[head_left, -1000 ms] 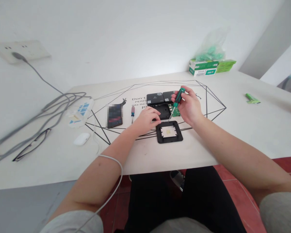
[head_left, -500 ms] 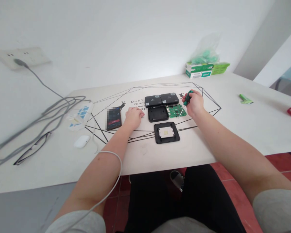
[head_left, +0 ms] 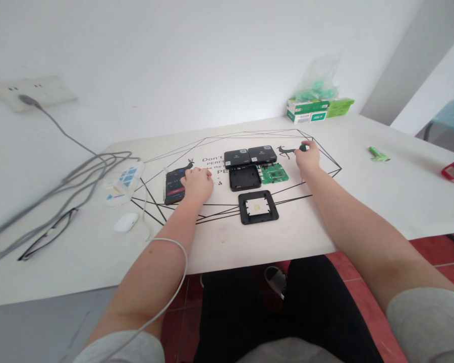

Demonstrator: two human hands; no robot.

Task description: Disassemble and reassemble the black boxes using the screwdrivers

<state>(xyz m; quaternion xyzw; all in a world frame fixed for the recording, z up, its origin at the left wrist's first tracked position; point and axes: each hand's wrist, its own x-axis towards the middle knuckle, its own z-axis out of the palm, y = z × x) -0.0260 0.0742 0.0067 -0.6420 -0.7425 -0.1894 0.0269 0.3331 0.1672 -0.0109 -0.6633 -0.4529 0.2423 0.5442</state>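
My right hand point(head_left: 307, 158) is closed around a screwdriver, its dark green handle point(head_left: 304, 147) showing above the fingers; most of the tool is hidden. It is to the right of a green circuit board point(head_left: 275, 173). My left hand point(head_left: 199, 182) rests beside a phone point(head_left: 174, 185), fingers apart and reaching over its right edge; whether they touch the screen I cannot tell. An open black case half point(head_left: 245, 178) lies against the board. Nearer me is a square black cover point(head_left: 258, 218) with a pale metal plate point(head_left: 257, 206) inside. Tiny dark specks lie right of my left hand.
Two closed black boxes point(head_left: 263, 154) stand behind the case half. To the left are a power strip point(head_left: 125, 182), grey cables point(head_left: 87, 171), glasses point(head_left: 47, 234) and a white earbud case point(head_left: 126, 222). Small cartons point(head_left: 306, 111) stand at the back right. A white cable crosses my left forearm.
My right hand has moved right, away from the circuit board, with the screwdriver now mostly hidden in it. My left hand has shifted left to the phone's edge.
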